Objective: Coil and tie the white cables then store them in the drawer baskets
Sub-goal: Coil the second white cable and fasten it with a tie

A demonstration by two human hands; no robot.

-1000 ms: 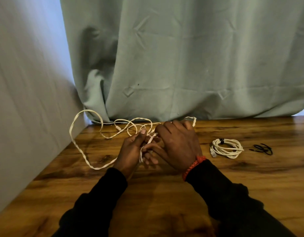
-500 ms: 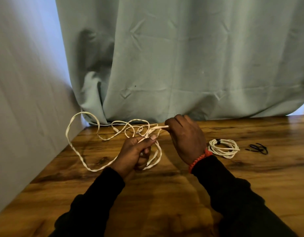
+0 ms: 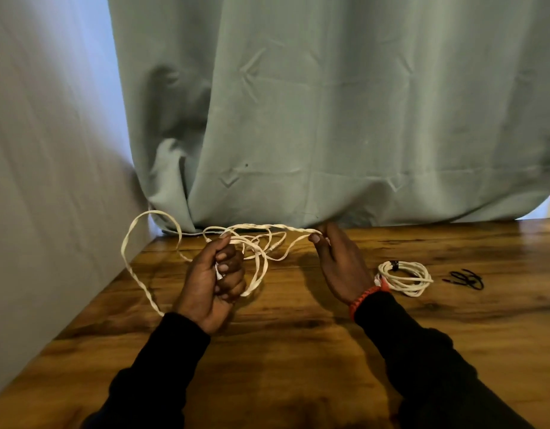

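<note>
A long loose white cable (image 3: 134, 267) sprawls in loops over the left part of the wooden table (image 3: 298, 351). My left hand (image 3: 212, 280) grips a bunch of its loops, fingers curled round them. My right hand (image 3: 338, 261) pinches a stretch of the same cable between thumb and fingertips, and that stretch runs taut between the two hands. A second white cable (image 3: 405, 277), coiled and bound with a black tie, lies on the table just right of my right wrist. No drawer or basket is in view.
Black ties (image 3: 465, 278) lie on the table to the right of the coiled cable. A green curtain (image 3: 329, 119) hangs along the table's far edge, and a pale wall (image 3: 51, 181) closes off the left side.
My right hand has slid rightward along the cable, away from my left hand, drawing a longer stretch taut. The left hand keeps its grip on the loops.
</note>
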